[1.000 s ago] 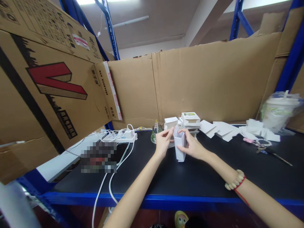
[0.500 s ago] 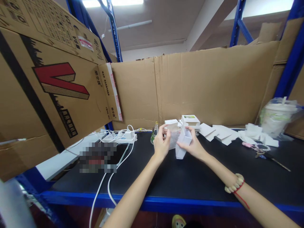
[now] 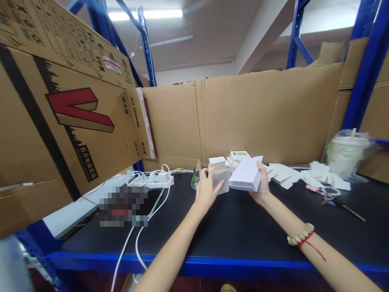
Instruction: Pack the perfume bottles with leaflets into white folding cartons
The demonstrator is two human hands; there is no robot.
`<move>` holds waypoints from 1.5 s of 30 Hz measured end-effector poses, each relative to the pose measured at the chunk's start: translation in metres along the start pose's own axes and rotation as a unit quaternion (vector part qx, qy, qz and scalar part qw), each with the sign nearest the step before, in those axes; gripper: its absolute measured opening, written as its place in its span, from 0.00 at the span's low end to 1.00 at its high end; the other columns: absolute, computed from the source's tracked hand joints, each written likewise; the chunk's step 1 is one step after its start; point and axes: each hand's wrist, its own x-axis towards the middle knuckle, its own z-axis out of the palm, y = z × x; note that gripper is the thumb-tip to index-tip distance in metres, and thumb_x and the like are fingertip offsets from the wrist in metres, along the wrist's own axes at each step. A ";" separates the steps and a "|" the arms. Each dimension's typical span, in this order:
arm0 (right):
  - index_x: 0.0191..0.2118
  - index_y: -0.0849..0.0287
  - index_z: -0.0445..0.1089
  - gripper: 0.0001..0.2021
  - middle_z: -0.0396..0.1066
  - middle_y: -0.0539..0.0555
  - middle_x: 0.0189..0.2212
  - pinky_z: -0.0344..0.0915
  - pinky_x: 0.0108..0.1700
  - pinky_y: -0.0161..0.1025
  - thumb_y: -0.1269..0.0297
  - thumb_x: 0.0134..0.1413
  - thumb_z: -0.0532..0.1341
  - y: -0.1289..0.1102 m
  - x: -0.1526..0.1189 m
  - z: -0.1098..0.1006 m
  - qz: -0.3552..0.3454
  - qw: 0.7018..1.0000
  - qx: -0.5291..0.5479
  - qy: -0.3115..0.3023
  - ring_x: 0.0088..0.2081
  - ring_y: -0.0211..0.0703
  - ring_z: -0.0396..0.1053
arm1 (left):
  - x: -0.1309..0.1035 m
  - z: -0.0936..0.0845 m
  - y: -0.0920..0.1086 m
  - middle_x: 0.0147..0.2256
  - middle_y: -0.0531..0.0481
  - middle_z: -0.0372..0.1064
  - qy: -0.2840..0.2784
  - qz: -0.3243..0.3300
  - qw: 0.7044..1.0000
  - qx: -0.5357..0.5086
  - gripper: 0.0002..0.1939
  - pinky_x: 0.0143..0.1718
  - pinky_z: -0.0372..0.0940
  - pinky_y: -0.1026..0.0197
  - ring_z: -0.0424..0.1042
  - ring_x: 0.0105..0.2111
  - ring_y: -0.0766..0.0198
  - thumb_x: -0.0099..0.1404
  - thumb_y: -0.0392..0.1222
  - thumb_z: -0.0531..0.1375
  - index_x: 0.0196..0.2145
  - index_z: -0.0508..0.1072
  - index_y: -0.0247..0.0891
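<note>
Head view: doing what now?
– Apparently positioning white box [image 3: 244,174] above desk [image 3: 243,231], clamped in right hand [image 3: 261,187]; left hand [image 3: 206,190] at pale packet [image 3: 219,176], cannot tell if clamped.
– Next?
– Likely calls for firm left pinch.

Standing by, I see the left forearm [image 3: 176,240] slant forward, its left grip [image 3: 208,187] spread and curved; the right forearm [image 3: 286,221] angles inward; the right grip [image 3: 261,188] is clasped.

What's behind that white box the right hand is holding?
A box with a green mark peeks over it, and tall cardboard stands farther back. The white box covers the rest, so what else is there can't be seen.
</note>
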 end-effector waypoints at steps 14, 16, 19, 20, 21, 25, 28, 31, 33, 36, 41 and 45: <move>0.45 0.58 0.62 0.36 0.74 0.62 0.37 0.65 0.40 0.54 0.34 0.39 0.43 -0.003 -0.005 -0.001 0.084 0.986 -0.024 -0.144 0.39 0.59 0.72 | -0.001 -0.001 0.000 0.49 0.47 0.65 -0.087 0.046 0.994 -0.037 0.23 0.43 0.66 0.58 0.68 0.46 0.58 0.58 0.39 0.56 0.52 0.59 0.44; 0.45 0.58 0.61 0.36 0.73 0.62 0.39 0.65 0.41 0.55 0.34 0.39 0.44 -0.004 -0.005 -0.001 0.091 0.985 -0.013 -0.145 0.39 0.59 0.72 | -0.001 -0.002 0.002 0.47 0.47 0.66 -0.089 0.042 0.995 -0.017 0.23 0.40 0.67 0.59 0.69 0.44 0.58 0.58 0.39 0.56 0.52 0.59 0.44; 0.44 0.57 0.60 0.35 0.73 0.63 0.40 0.64 0.41 0.55 0.34 0.39 0.44 -0.006 -0.006 0.000 0.109 0.984 -0.004 -0.139 0.40 0.59 0.72 | -0.001 -0.003 0.004 0.44 0.48 0.68 -0.075 0.011 0.997 0.010 0.19 0.35 0.67 0.60 0.71 0.39 0.59 0.59 0.40 0.55 0.49 0.62 0.42; 0.44 0.57 0.60 0.35 0.73 0.64 0.40 0.64 0.41 0.55 0.34 0.39 0.44 -0.007 -0.006 0.001 0.116 0.984 -0.003 -0.134 0.40 0.59 0.72 | -0.001 -0.004 0.004 0.42 0.48 0.68 -0.072 -0.002 0.997 0.016 0.18 0.34 0.67 0.61 0.72 0.37 0.60 0.59 0.40 0.55 0.48 0.62 0.42; 0.44 0.57 0.59 0.34 0.73 0.64 0.40 0.64 0.41 0.55 0.34 0.39 0.44 -0.007 -0.006 0.001 0.121 0.984 -0.004 -0.129 0.40 0.59 0.72 | -0.001 -0.005 0.004 0.41 0.48 0.69 -0.070 -0.013 0.997 0.020 0.17 0.33 0.66 0.61 0.72 0.35 0.60 0.59 0.40 0.55 0.47 0.63 0.41; 0.46 0.58 0.59 0.35 0.73 0.63 0.40 0.64 0.42 0.55 0.35 0.39 0.45 -0.009 -0.007 0.002 0.114 0.986 -0.008 -0.124 0.41 0.59 0.71 | -0.001 -0.005 0.001 0.37 0.50 0.70 -0.058 -0.016 0.998 0.011 0.17 0.31 0.66 0.62 0.72 0.30 0.62 0.58 0.42 0.57 0.46 0.63 0.42; 0.47 0.58 0.59 0.36 0.73 0.63 0.40 0.64 0.42 0.55 0.35 0.39 0.45 -0.010 -0.008 0.002 0.111 0.985 -0.009 -0.128 0.41 0.59 0.71 | -0.003 -0.002 -0.002 0.41 0.49 0.69 -0.039 0.014 0.999 -0.015 0.19 0.30 0.66 0.63 0.71 0.28 0.65 0.58 0.42 0.57 0.47 0.62 0.42; 0.46 0.57 0.59 0.36 0.73 0.62 0.40 0.65 0.41 0.53 0.34 0.38 0.44 -0.010 -0.008 0.000 0.099 0.984 -0.022 -0.149 0.40 0.58 0.72 | -0.003 0.001 -0.006 0.40 0.47 0.69 -0.028 0.033 0.998 -0.038 0.21 0.29 0.66 0.64 0.69 0.25 0.67 0.57 0.43 0.57 0.48 0.61 0.41; 0.46 0.57 0.60 0.36 0.73 0.62 0.40 0.65 0.40 0.52 0.33 0.38 0.43 -0.009 -0.007 -0.001 0.091 0.983 -0.034 -0.158 0.39 0.58 0.72 | -0.003 0.002 -0.007 0.35 0.49 0.70 -0.027 0.036 0.998 -0.048 0.22 0.28 0.66 0.64 0.69 0.23 0.67 0.56 0.43 0.58 0.48 0.61 0.40; 0.45 0.57 0.61 0.37 0.74 0.62 0.39 0.65 0.40 0.52 0.33 0.39 0.42 -0.008 -0.007 -0.001 0.093 0.984 -0.034 -0.145 0.38 0.57 0.72 | -0.003 0.003 -0.007 0.28 0.53 0.69 -0.031 0.046 0.997 -0.058 0.22 0.26 0.65 0.65 0.68 0.21 0.67 0.55 0.44 0.58 0.48 0.61 0.41; 0.44 0.58 0.61 0.35 0.75 0.62 0.37 0.66 0.40 0.53 0.34 0.41 0.43 -0.010 -0.008 0.000 0.111 0.987 0.005 -0.112 0.38 0.58 0.72 | -0.004 0.002 -0.006 0.25 0.55 0.66 -0.039 0.058 0.995 -0.067 0.22 0.25 0.65 0.64 0.68 0.21 0.66 0.55 0.45 0.58 0.48 0.61 0.41; 0.43 0.58 0.62 0.32 0.75 0.61 0.35 0.67 0.39 0.52 0.36 0.41 0.46 -0.011 -0.007 0.002 0.103 0.991 0.010 -0.086 0.40 0.58 0.72 | -0.003 0.002 -0.006 0.25 0.56 0.65 -0.049 0.060 0.995 -0.065 0.22 0.25 0.65 0.64 0.68 0.22 0.65 0.55 0.45 0.58 0.47 0.60 0.40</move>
